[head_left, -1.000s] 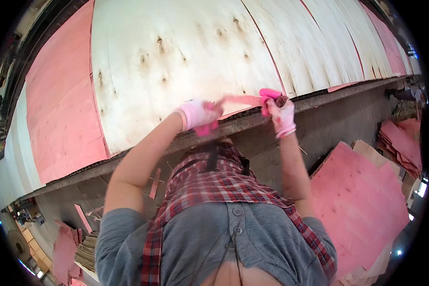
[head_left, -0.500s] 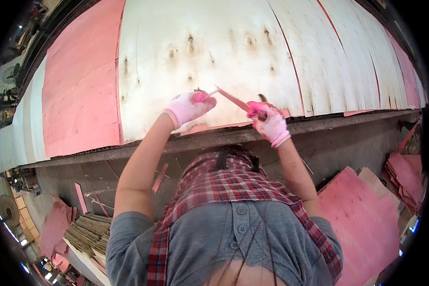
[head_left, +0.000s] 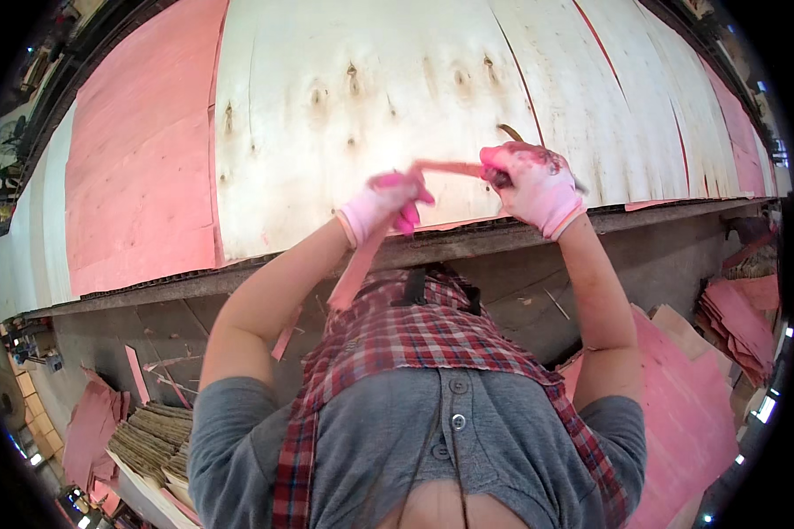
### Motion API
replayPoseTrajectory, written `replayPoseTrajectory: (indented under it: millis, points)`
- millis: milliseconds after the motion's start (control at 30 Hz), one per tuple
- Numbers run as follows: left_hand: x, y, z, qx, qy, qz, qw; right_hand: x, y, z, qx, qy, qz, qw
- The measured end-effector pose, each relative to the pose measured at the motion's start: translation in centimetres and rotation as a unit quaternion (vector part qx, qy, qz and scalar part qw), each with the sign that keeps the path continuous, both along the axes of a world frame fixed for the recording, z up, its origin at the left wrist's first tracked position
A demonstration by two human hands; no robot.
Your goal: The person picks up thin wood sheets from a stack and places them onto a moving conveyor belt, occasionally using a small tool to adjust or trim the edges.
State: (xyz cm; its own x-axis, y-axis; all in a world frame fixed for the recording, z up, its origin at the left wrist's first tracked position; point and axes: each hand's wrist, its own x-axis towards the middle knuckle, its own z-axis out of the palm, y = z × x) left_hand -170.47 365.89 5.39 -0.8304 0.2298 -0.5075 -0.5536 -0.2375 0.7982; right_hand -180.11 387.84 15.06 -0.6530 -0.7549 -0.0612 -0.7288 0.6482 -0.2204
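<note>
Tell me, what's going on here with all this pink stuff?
A person in a grey shirt is handling thin pink strip at the near edge of pale sheets. One length spans between the gloved left hand and right hand; another length hangs below the left. Blur hides whether they are one piece. The right hand also grips a dark, curved object, mostly hidden. More pink sheets lie low at the right.

Long bench (head_left: 485, 238) — pale sheets (head_left: 370, 97) and pink sheets (head_left: 146, 167) lying across it
</note>
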Motion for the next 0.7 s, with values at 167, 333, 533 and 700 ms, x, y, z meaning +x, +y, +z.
replayPoseTrajectory:
  millis: [167, 333, 533, 700]
  points:
    - [-0.2, -1.8, 4.3, 0.153, 0.145, 0.007, 0.978, 3.8, -1.4, -9.8, -0.381, -0.519, -0.211, 0.736]
    - [2.8, -1.8, 6.2, 0.135, 0.048, -0.070, 0.987, 0.2, -0.8, -10.4, -0.334, 0.220, 0.004, 0.917]
    - [2.3, -3.9, 7.8, -0.129, -0.011, -0.058, 0.990, -1.3, 0.3, -0.9, -0.252, -0.457, -0.236, 0.820]
    - [1.7, -4.2, 7.3, -0.285, -0.020, -0.188, 0.940, 1.6, -3.3, 4.6, -0.051, -0.163, 0.005, 0.985]
